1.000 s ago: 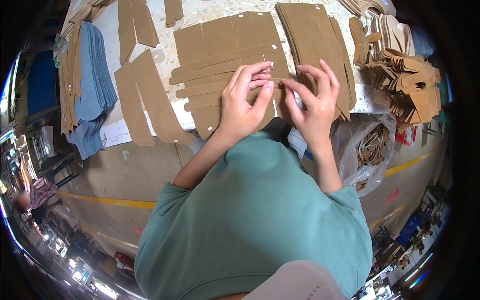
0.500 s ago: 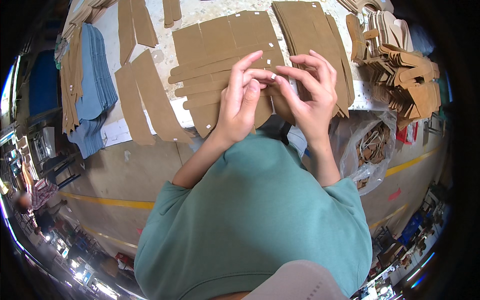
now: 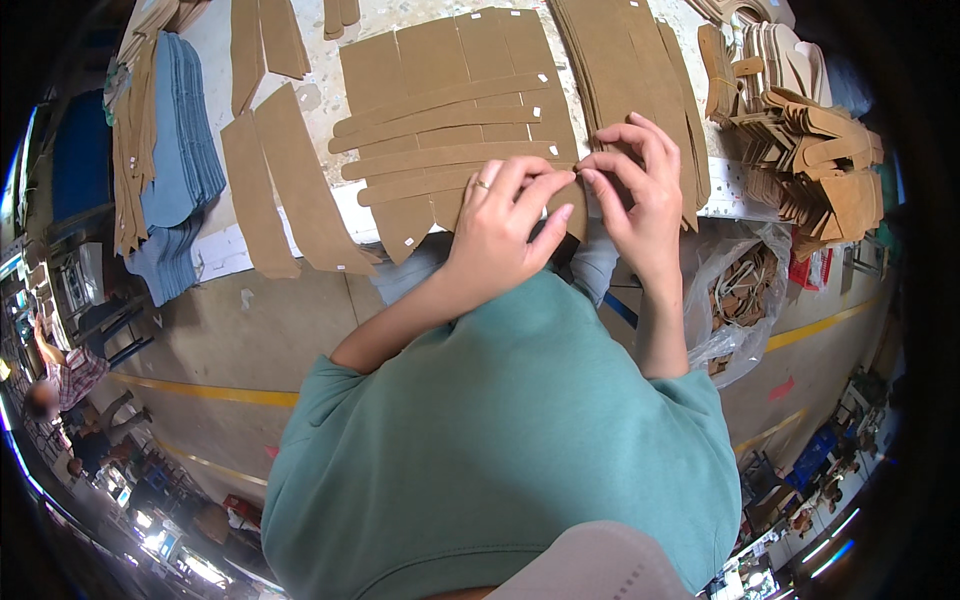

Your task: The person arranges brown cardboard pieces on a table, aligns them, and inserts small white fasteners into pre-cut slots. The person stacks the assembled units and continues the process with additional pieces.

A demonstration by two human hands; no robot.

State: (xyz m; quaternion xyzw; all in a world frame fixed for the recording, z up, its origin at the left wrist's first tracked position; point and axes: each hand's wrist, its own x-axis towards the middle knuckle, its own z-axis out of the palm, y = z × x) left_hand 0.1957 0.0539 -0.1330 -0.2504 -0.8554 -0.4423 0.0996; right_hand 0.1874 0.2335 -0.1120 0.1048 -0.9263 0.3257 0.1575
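Note:
My left hand, with a ring on one finger, hovers over the near edge of the brown leather pieces. Its index finger reaches right and its thumb stands apart below. Its fingertip meets my right hand, whose thumb and forefinger come together in a pinch. What lies between these fingertips is too small to make out. Left of the hands, several narrow leather strips lie across the wider pieces. Small white stickers mark the right ends of some strips. The left hand hides part of the lowest pieces.
A tall stack of brown leather panels lies right of the hands. Blue pieces are layered at the table's left. Bundled tan pieces crowd the right edge, above a clear plastic bag of scraps. A person is far left.
My left hand has turned palm down and moved lower, and the white sticker seen at its fingertip no longer shows there. My right hand's thumb and forefinger have closed together, slightly lower and to the right.

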